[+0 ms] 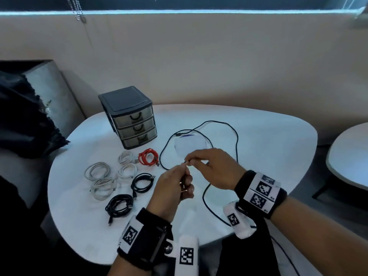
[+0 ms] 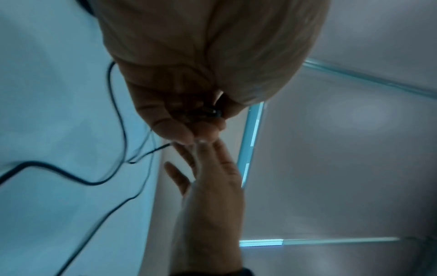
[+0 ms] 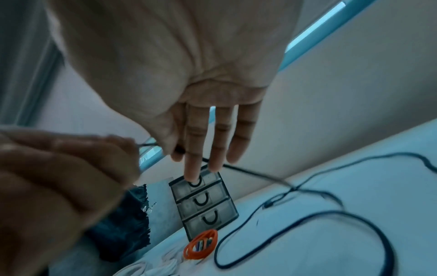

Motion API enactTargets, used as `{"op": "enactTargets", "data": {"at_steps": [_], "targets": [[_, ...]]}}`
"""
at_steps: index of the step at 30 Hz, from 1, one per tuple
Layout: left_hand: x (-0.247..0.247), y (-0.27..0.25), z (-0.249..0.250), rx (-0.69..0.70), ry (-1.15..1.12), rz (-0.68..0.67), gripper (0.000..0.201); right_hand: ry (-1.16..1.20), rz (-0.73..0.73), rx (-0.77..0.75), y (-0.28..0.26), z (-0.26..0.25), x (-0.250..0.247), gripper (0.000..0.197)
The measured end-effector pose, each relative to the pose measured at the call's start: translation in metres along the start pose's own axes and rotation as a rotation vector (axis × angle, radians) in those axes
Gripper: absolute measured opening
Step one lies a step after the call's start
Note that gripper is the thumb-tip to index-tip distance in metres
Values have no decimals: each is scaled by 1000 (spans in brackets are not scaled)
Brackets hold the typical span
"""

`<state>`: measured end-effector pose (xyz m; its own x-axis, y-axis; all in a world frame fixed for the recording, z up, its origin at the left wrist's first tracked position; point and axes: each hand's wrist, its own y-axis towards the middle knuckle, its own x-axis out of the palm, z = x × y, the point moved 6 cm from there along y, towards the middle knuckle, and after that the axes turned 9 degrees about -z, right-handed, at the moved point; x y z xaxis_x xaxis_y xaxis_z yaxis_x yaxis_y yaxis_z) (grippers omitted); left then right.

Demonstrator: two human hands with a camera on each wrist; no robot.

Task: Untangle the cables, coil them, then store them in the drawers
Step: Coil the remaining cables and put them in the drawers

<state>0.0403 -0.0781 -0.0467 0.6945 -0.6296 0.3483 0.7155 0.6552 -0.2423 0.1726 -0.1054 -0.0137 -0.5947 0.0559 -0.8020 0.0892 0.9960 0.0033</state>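
Note:
A long loose black cable [image 1: 236, 136] lies in wide loops on the white table [image 1: 268, 140] and trails off its near edge. Above the table's middle, my left hand [image 1: 180, 176] and right hand [image 1: 196, 159] meet and both pinch one end of this cable. In the left wrist view my left hand [image 2: 189, 121] has curled fingers with a dark plug in them, and the cable [image 2: 71, 177] hangs away to the left. In the right wrist view my right hand [image 3: 187, 149] pinches the cable with thumb and forefinger, its other fingers straight. The three-drawer unit [image 1: 131, 120] stands closed at the back left.
Left of my hands lie several white coils [image 1: 97, 171], one red coil [image 1: 148, 157] and two black coils [image 1: 142, 182]. A clear plastic bag [image 1: 189, 145] lies inside the cable's loop. A chair with dark cloth [image 1: 25, 120] stands left, a second table [image 1: 350, 156] right.

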Motion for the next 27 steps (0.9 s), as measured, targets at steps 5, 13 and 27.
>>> {"op": "enactTargets", "data": {"at_steps": [5,13,27], "targets": [[-8,-42,61,265,-146,-60,34,-50,134,-75,-8,-19,-3,16],[-45,-53,104,525,-298,3,35,250,-240,-144,-47,-78,34,24],[1,-68,74,292,-35,-263,43,432,202,-81,-36,-61,-47,13]]}}
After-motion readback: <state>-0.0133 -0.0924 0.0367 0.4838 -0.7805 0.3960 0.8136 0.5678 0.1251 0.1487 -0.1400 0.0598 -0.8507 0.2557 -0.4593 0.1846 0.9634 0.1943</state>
